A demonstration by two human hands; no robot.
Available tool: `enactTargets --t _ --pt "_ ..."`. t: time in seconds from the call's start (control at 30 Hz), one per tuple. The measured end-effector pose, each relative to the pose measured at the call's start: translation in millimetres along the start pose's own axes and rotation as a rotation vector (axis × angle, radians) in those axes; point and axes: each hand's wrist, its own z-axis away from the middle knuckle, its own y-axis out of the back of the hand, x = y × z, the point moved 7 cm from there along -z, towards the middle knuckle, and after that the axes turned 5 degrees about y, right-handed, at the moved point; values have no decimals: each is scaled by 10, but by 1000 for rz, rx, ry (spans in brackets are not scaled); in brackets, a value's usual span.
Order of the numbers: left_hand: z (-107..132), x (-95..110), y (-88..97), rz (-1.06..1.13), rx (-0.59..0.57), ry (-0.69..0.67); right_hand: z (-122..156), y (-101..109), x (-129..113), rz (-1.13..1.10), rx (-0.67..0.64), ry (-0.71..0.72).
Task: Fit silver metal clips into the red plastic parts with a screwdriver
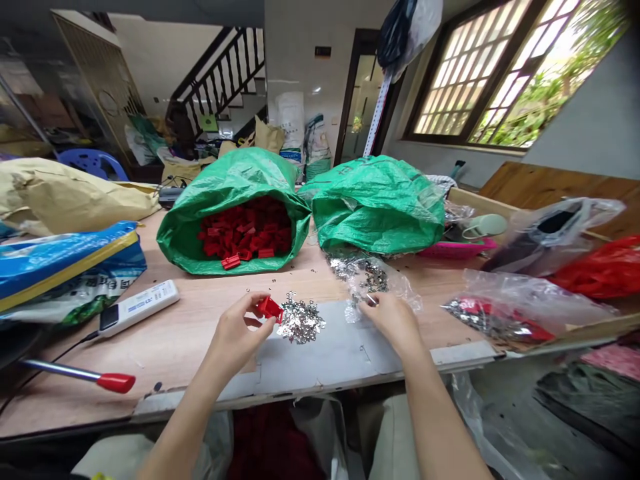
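My left hand [247, 327] grips a small red plastic part [271, 309] between thumb and fingers, just above the table. Close beside it lies a pile of small shiny metal pieces [302, 321] on a pale sheet [340, 350]. To the right, my right hand [393, 318] is closed in a pinch at the edge of a clear plastic bag [356, 308] with small metal parts in it. A bit of metal shows at the fingertips, too small to name. Behind the hands, an open green sack [175, 247] holds many similar red parts.
Another green sack [375, 207] stands at the back right, with a pink tray [463, 249] beside it. On the left are a white handheld device [140, 307] with a cable and a red-tipped lever [115, 382]. A clear bag of parts [505, 320] lies far right.
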Motion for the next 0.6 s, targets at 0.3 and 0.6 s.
enactTargets --t 0.3,0.6 --pt "113 -366 -221 189 -155 22 24 430 291 34 85 -150" --pt "175 -535 -269 330 -116 85 -172 391 -475 -247 32 92"
